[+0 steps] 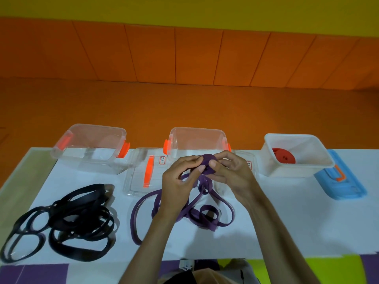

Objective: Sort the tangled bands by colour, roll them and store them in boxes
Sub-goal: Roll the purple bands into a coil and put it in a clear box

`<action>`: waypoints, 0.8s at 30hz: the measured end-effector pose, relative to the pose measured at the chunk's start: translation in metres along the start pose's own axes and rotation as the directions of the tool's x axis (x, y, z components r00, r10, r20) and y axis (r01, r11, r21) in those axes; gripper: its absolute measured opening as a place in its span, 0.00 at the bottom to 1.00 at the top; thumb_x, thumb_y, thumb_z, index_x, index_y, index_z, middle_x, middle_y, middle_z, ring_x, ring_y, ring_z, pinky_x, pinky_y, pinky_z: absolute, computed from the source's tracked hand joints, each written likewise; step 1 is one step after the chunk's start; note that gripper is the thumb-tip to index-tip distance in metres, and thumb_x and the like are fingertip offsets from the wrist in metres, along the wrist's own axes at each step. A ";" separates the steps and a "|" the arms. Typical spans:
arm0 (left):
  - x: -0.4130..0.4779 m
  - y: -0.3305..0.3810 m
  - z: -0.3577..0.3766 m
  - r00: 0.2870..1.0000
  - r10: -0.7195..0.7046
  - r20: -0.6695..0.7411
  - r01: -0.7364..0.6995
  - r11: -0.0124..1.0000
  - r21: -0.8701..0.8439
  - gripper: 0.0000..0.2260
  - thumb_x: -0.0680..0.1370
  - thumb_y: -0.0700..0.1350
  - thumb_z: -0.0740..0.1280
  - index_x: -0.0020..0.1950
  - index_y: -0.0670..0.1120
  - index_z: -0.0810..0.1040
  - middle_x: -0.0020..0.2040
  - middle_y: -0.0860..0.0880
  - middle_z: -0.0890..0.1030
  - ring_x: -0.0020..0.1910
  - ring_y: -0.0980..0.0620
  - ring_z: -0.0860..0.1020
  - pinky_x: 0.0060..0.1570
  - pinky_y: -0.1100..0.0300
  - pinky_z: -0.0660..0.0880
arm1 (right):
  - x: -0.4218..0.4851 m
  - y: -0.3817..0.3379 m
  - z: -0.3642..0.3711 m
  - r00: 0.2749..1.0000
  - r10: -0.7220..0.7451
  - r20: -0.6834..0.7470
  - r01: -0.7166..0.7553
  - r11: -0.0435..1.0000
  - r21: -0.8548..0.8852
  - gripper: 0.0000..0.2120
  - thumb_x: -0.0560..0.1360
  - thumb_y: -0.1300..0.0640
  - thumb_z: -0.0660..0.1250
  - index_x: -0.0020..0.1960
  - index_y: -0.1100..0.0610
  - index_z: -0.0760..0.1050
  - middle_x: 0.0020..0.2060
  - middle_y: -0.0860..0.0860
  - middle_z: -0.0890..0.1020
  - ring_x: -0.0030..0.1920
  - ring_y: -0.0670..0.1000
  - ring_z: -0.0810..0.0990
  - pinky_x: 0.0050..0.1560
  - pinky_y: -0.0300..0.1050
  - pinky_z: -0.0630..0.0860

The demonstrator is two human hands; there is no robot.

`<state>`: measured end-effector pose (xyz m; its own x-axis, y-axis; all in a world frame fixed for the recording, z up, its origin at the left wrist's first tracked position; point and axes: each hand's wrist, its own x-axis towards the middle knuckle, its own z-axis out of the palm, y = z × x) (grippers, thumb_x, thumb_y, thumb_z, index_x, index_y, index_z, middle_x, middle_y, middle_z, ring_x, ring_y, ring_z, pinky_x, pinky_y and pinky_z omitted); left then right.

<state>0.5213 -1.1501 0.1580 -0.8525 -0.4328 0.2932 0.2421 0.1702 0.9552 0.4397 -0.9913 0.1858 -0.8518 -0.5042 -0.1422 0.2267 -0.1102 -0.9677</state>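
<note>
Progress approx. one-third: red roll (284, 157) boxed; left hand (176, 181) & right hand (233, 175) pinch part-wound purple band (208, 157); black bands (67, 218) unrolled.

Nothing can be read: a small white, red-bordered left label (162, 160) sits on the clear left lid (137, 181) just left of the middle clear box (196, 138), and a matching right label (249, 165) sits on the right lid (244, 156) just right of that box, both with marks too blurred to make out.
</note>
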 end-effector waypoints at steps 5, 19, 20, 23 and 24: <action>0.008 0.003 -0.008 0.997 -0.042 0.065 0.043 0.999 -0.006 0.14 0.80 0.45 0.74 0.63 0.59 0.85 0.57 0.57 0.84 0.61 0.53 0.82 0.57 0.67 0.77 | 0.000 0.004 -0.003 0.997 0.023 0.077 -0.029 0.997 0.075 0.09 0.76 0.53 0.78 0.50 0.57 0.83 0.54 0.60 0.87 0.57 0.60 0.86 0.58 0.53 0.84; 0.017 0.001 -0.008 0.998 -0.061 -0.001 0.061 0.995 -0.082 0.18 0.81 0.50 0.73 0.68 0.66 0.80 0.60 0.56 0.83 0.63 0.54 0.81 0.59 0.69 0.75 | 0.010 -0.004 0.009 0.999 -0.001 0.041 -0.005 0.990 0.142 0.16 0.74 0.57 0.77 0.58 0.62 0.81 0.57 0.62 0.86 0.55 0.61 0.88 0.57 0.52 0.85; 0.018 0.001 -0.010 0.998 -0.059 -0.008 0.059 0.996 -0.061 0.18 0.81 0.50 0.73 0.69 0.67 0.80 0.60 0.58 0.83 0.62 0.56 0.81 0.58 0.71 0.75 | 0.009 -0.002 0.010 0.998 0.016 0.056 -0.024 0.987 0.156 0.14 0.74 0.57 0.79 0.57 0.60 0.82 0.57 0.62 0.86 0.56 0.62 0.87 0.58 0.52 0.85; 0.019 0.000 -0.012 0.996 -0.078 -0.036 0.075 0.995 -0.068 0.15 0.78 0.52 0.76 0.62 0.63 0.78 0.56 0.58 0.85 0.58 0.56 0.83 0.54 0.70 0.76 | 0.010 -0.005 0.006 0.999 0.034 0.041 -0.035 0.999 0.024 0.09 0.74 0.54 0.80 0.52 0.55 0.86 0.54 0.59 0.88 0.56 0.60 0.88 0.55 0.51 0.85; 0.019 0.000 -0.011 0.996 -0.079 -0.032 0.077 0.994 -0.076 0.12 0.77 0.52 0.77 0.58 0.62 0.79 0.54 0.56 0.86 0.56 0.53 0.84 0.53 0.68 0.78 | 0.011 -0.008 0.006 1.000 0.017 0.013 -0.017 0.999 -0.037 0.09 0.73 0.53 0.80 0.51 0.54 0.86 0.52 0.58 0.88 0.54 0.59 0.88 0.52 0.49 0.86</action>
<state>0.5105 -1.1678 0.1636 -0.8539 -0.4727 0.2176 0.2106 0.0684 0.9752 0.4308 -1.0010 0.1936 -0.8414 -0.5174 -0.1561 0.2235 -0.0702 -0.9722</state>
